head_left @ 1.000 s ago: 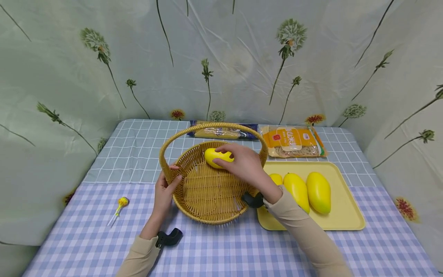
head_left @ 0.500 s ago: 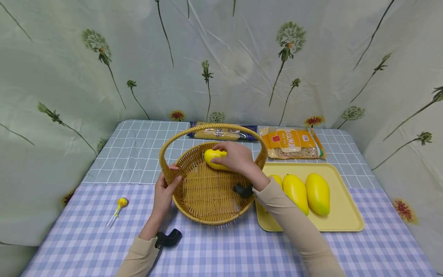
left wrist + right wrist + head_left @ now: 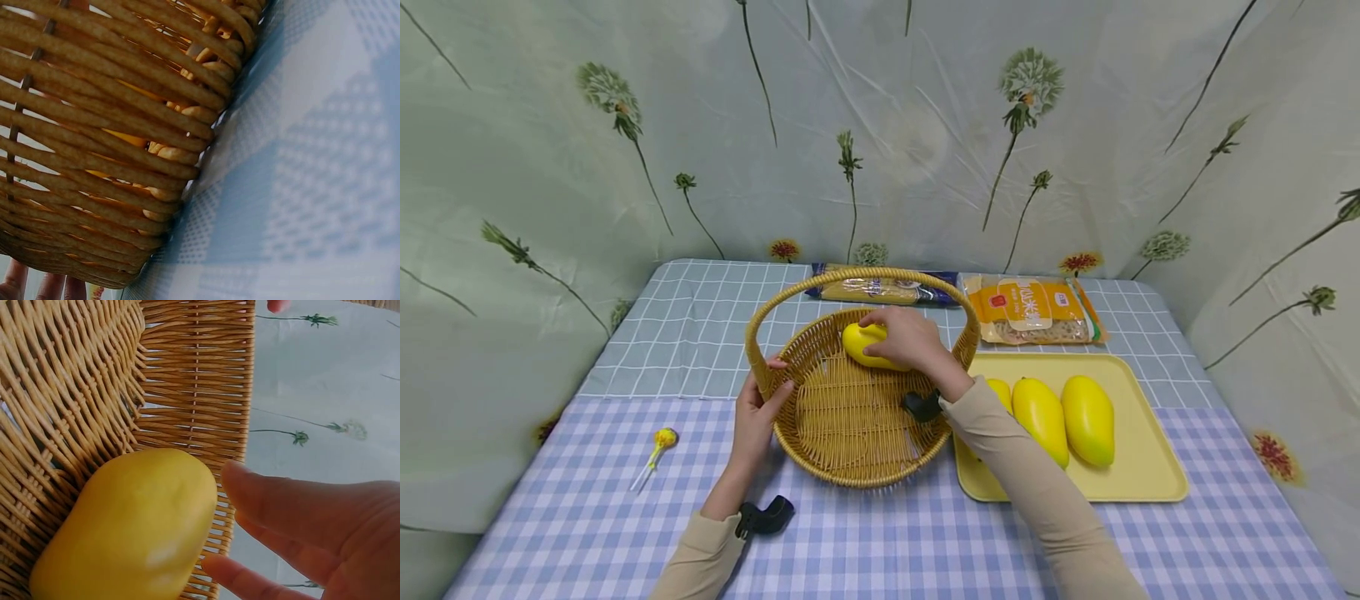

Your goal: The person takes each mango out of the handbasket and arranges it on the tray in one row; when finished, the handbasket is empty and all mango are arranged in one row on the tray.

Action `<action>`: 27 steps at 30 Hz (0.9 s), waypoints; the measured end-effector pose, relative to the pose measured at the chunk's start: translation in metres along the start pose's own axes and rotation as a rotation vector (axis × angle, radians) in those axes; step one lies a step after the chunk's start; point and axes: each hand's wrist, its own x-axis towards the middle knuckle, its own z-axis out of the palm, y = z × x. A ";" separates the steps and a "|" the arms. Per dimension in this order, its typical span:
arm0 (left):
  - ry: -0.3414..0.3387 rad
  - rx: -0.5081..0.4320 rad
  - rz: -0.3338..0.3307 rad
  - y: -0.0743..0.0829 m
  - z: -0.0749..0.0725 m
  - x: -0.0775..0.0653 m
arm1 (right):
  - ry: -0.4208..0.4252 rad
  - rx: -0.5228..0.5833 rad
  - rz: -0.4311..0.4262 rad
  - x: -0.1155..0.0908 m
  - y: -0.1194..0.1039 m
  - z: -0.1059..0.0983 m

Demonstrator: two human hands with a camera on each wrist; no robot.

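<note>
A round wicker basket (image 3: 850, 425) with a tall arched handle stands mid-table. My left hand (image 3: 758, 421) grips its left side where the handle meets the rim, thumb inside the rim. In the left wrist view, several fingertips (image 3: 50, 289) show beyond the woven wall. A yellow mango (image 3: 861, 343) lies on the basket's floor near the back. Over its right part reaches my right hand (image 3: 910, 337). The right wrist view shows extended thumb and fingers (image 3: 281, 506) beside the mango (image 3: 134, 519), not wrapped round it; whether they touch is unclear.
To the right, a yellow tray (image 3: 1150, 467) holds three visible mangoes (image 3: 1088, 421), one partly hidden by the sleeve. Behind the basket are a pasta pack (image 3: 880, 289) and an orange food bag (image 3: 1033, 308). A lollipop (image 3: 664, 439) lies at the left.
My right hand has moved left and come lower over the mango, covering more of it. The mango, basket and left hand stay nearly in place.
</note>
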 end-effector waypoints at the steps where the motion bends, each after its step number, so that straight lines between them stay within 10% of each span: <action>1: 0.000 0.001 -0.003 0.000 0.000 0.000 | -0.001 -0.001 -0.002 0.001 0.000 0.001; 27: 0.006 0.008 -0.019 0.002 0.001 -0.001 | -0.017 -0.114 -0.037 0.003 0.008 0.020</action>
